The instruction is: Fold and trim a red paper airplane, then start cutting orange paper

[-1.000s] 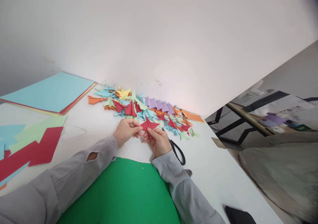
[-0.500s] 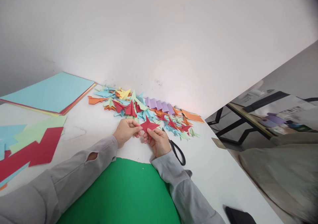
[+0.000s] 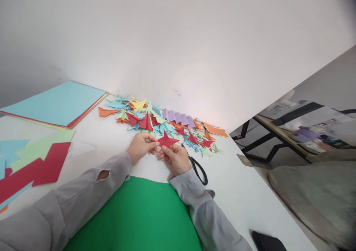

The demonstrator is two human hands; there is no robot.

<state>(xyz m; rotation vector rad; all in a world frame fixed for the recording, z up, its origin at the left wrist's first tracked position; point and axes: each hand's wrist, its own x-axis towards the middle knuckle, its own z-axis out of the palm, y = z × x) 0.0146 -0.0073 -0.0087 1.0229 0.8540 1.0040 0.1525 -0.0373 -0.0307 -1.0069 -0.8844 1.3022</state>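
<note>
A small red folded paper shape [image 3: 167, 140] with pointed wings is held just above the white table [image 3: 105, 147]. My left hand [image 3: 141, 147] pinches its left side with closed fingers. My right hand [image 3: 177, 158] grips its lower right part between thumb and fingers. Both arms wear grey sleeves. Just behind the hands lies a pile of folded paper shapes [image 3: 155, 123] in red, blue, yellow, green and orange, with a purple pleated strip [image 3: 178, 117] among them.
Black-handled scissors [image 3: 198, 168] lie right of my right hand. A green sheet [image 3: 139, 217] covers the near table. A stack of coloured paper [image 3: 55, 104] sits far left, cut red and green scraps [image 3: 36, 162] nearer. The table's right edge drops to a floor.
My right hand's fingers have shifted slightly on the red shape, which has tipped a little. The left hand has stayed where it was.
</note>
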